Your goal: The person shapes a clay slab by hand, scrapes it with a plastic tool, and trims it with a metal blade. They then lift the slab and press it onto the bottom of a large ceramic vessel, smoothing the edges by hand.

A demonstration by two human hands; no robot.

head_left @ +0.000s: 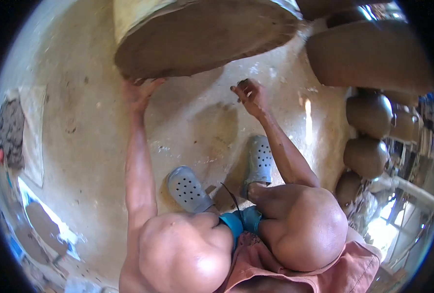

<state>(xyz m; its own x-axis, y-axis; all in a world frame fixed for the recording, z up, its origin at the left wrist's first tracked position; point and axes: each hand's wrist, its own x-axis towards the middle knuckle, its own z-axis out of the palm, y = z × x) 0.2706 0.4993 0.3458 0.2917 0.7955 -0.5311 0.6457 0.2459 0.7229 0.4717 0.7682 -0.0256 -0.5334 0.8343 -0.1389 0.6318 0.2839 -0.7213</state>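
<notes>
A broad, dark brown clay slab [202, 41] with a rounded edge lies on top of a pale support [134, 14] in front of me. My left hand [141, 93] reaches to its near left edge, thumb spread to the side; the fingertips are partly hidden at the rim. My right hand [250, 95] hangs over the floor below the slab, apart from it. Its fingers are curled in, and a small dark patch shows at them; I cannot make out what it is.
Large brown clay pots [368, 53] stand at the right, with smaller round pots [368, 110] near them. A dark clay heap [11, 134] lies on a pale sheet [33, 141] at the left. My feet in grey clogs [261, 158] rest on the smooth floor [90, 161].
</notes>
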